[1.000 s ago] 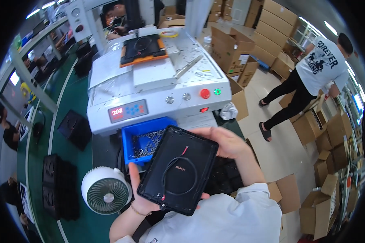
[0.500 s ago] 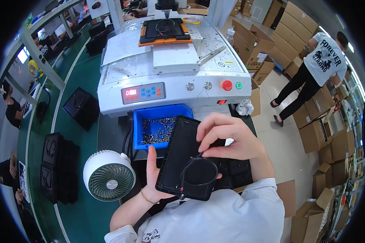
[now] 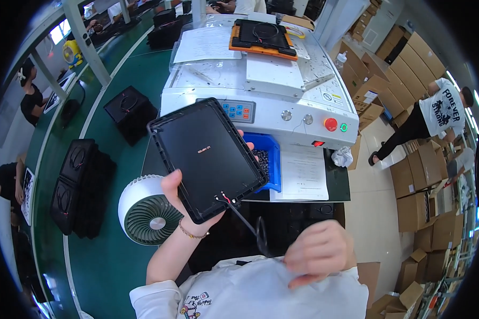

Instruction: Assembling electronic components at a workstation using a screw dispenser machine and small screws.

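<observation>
My left hand (image 3: pixel 199 226) grips a black rectangular plastic cover (image 3: pixel 210 159) from below, thumb on its left edge and fingertips past its right edge. The cover is tilted, its shallow inner side with a raised rim facing up. A black cable (image 3: pixel 245 220) runs from its lower corner, where short red and black wire ends show. Near my shirt, my right hand (image 3: pixel 319 250) is closed round the cable's far end, somewhat blurred. The cable hangs between both hands with a small loop. Behind the cover, a blue bin (image 3: pixel 274 159) of small metal nuts is partly hidden.
A white machine (image 3: pixel 207 87) with buttons stands ahead, another black cover (image 3: pixel 261 34) on its orange fixture. A white fan (image 3: pixel 154 212) sits left, beside stacked black covers (image 3: pixel 82 186) on the green bench. Papers (image 3: pixel 303 170) lie right of the bin. Cardboard boxes and a person are farther right.
The cover has moved up and left and now tilts the other way. The cable, coiled over the cover before, is drawn off it as my right hand moves down and right. The view has shifted.
</observation>
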The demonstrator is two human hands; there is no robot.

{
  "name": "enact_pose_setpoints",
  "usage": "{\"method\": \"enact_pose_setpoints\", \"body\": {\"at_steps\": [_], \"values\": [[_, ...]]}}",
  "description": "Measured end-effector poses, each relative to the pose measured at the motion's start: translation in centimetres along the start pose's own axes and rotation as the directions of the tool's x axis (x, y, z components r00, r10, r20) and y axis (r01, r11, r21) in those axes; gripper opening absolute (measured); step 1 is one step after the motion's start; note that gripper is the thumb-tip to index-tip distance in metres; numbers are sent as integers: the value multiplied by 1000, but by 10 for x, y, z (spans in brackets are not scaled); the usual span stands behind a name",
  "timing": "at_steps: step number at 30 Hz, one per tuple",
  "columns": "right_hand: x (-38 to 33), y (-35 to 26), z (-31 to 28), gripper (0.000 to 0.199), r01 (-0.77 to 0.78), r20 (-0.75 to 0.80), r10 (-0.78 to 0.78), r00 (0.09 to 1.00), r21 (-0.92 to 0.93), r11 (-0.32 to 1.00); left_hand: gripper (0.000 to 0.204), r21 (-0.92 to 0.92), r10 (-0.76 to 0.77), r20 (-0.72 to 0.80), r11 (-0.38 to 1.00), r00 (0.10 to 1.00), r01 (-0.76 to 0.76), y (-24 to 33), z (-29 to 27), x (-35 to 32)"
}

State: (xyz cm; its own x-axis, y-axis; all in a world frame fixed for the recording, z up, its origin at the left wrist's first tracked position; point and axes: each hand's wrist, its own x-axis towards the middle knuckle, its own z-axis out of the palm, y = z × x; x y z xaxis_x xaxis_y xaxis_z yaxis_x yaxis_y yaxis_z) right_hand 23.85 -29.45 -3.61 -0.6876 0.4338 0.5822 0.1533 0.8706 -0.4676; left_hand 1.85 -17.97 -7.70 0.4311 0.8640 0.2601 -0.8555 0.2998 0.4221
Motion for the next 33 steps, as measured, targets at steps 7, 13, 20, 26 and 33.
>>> {"method": "enact_pose_setpoints", "body": {"at_steps": [7, 13, 20, 26, 33], "values": [[8, 32, 56, 37, -318, -445, 207, 871, -191, 928, 103, 212, -51, 82, 977, 995, 33, -5, -2, -12], [7, 30, 86, 14, -498, -301, 706, 641, 537, 681, 99, 6, -76, -39, 997, 996, 76, 0, -6, -13], [10, 41, 110, 4, -315, -308, 785, 537, 791, 525, 97, 191, 7, -34, 982, 999, 0, -4, -6, -18], [3, 52, 125, 5, -181, -221, 838, 499, 919, 350, 106, 205, -29, -66, 978, 997, 42, -8, -2, -20], [5, 55, 121, 13, -144, -65, 887, 458, 979, 146, 99, 28, -80, -68, 996, 994, 82, -11, -8, -26]]}}
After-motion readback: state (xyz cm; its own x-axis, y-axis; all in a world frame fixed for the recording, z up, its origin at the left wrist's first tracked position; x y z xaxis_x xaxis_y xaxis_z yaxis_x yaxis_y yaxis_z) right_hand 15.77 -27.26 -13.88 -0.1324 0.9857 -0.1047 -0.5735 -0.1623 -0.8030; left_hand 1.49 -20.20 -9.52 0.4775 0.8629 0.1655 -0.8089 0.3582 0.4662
